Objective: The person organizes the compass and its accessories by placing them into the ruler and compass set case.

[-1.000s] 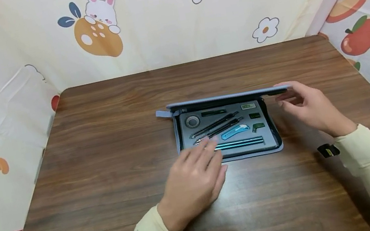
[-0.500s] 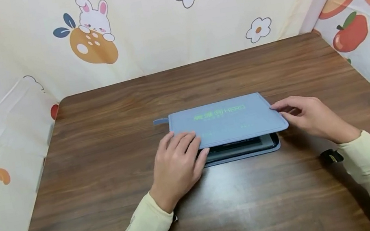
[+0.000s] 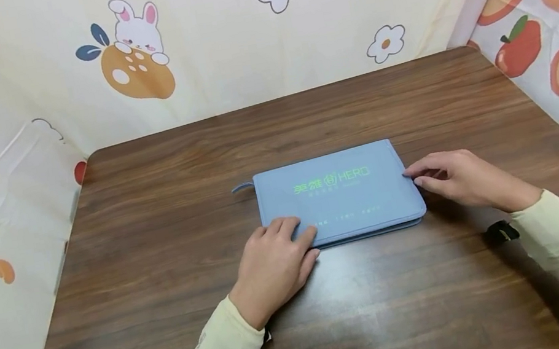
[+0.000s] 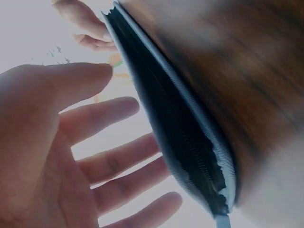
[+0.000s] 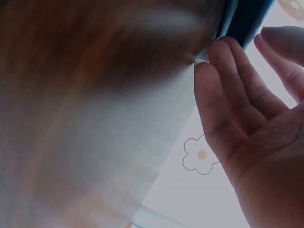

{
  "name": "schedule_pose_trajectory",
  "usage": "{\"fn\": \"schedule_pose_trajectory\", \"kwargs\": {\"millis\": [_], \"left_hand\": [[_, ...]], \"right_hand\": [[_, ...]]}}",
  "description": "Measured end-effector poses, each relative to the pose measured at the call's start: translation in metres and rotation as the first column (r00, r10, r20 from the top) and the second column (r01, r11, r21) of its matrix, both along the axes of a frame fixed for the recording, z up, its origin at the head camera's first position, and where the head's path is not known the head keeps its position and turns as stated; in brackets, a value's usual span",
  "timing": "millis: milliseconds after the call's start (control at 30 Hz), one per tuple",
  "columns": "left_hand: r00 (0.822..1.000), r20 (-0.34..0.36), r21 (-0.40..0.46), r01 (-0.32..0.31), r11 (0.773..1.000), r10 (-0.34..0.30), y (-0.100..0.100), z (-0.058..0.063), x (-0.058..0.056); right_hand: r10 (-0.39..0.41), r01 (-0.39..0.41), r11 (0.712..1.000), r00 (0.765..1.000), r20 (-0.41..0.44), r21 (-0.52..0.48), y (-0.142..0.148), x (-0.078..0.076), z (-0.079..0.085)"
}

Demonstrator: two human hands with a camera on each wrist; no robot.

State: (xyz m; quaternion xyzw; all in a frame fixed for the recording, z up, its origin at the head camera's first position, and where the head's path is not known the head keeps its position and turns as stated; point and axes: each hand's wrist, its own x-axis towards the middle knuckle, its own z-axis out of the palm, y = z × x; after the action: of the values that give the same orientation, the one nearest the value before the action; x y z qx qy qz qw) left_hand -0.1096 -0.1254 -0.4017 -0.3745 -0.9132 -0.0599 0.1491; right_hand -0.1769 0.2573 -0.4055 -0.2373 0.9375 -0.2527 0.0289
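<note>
A blue zip-up stationery case (image 3: 339,196) with green HERO lettering lies on the table, its cover folded down. In the left wrist view a gap runs between cover and base, with the dark zip edge (image 4: 166,104) unfastened. My left hand (image 3: 274,269) is at the case's front left corner, its extended fingers resting on the cover. At the right edge is my right hand (image 3: 462,179), fingertips touching the side of the cover; the right wrist view has its fingers (image 5: 242,90) nearly straight and the thumb apart. The contents are hidden under the cover.
The case lies on a brown wood-grain table (image 3: 153,221). A small strap (image 3: 242,186) sticks out at its back left corner. Printed curtains (image 3: 211,43) enclose the table at the back and both sides.
The cover has swung down from upright towards me, hiding the tape, pens and cutter inside. My left hand has moved left onto the cover; my right hand has followed the cover down.
</note>
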Motion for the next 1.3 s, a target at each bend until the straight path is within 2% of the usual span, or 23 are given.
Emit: {"fn": "schedule_pose_trajectory", "kwargs": {"millis": [167,300,400,533,633,800,1033,1300], "left_hand": [[0.999,0.035,-0.070,-0.021,0.997,0.024,0.004,0.002,0.005],[0.998,0.062,-0.061,-0.012,0.998,0.016,0.008,0.000,0.007],[0.996,0.088,-0.038,0.003,0.999,0.000,0.009,-0.001,0.006],[0.992,0.124,-0.043,0.035,0.998,-0.029,0.009,-0.001,0.006],[0.987,0.154,-0.073,0.059,0.996,-0.047,0.008,0.001,0.006],[0.980,0.196,-0.132,0.070,0.989,-0.043,0.007,0.003,0.006],[0.981,0.186,-0.151,0.079,0.985,-0.050,0.007,0.002,0.005],[0.976,0.215,-0.176,0.065,0.982,-0.026,0.010,0.002,0.009]], "right_hand": [[-0.066,0.066,0.998,0.994,0.091,0.012,0.002,-0.023,0.005],[-0.119,0.111,0.992,0.981,0.155,0.058,0.001,-0.047,0.006],[-0.122,0.109,0.991,0.975,0.184,0.075,-0.002,-0.064,0.004],[-0.112,0.097,0.992,0.973,0.203,0.079,-0.005,-0.078,0.002],[-0.104,0.089,0.993,0.973,0.208,0.081,-0.007,-0.083,0.000],[-0.093,0.077,0.993,0.978,0.185,0.094,-0.010,-0.088,-0.001],[-0.049,0.035,0.994,0.990,0.133,0.103,-0.011,-0.089,-0.005],[-0.041,0.029,0.993,0.993,0.107,0.117,-0.009,-0.084,-0.007]]}}
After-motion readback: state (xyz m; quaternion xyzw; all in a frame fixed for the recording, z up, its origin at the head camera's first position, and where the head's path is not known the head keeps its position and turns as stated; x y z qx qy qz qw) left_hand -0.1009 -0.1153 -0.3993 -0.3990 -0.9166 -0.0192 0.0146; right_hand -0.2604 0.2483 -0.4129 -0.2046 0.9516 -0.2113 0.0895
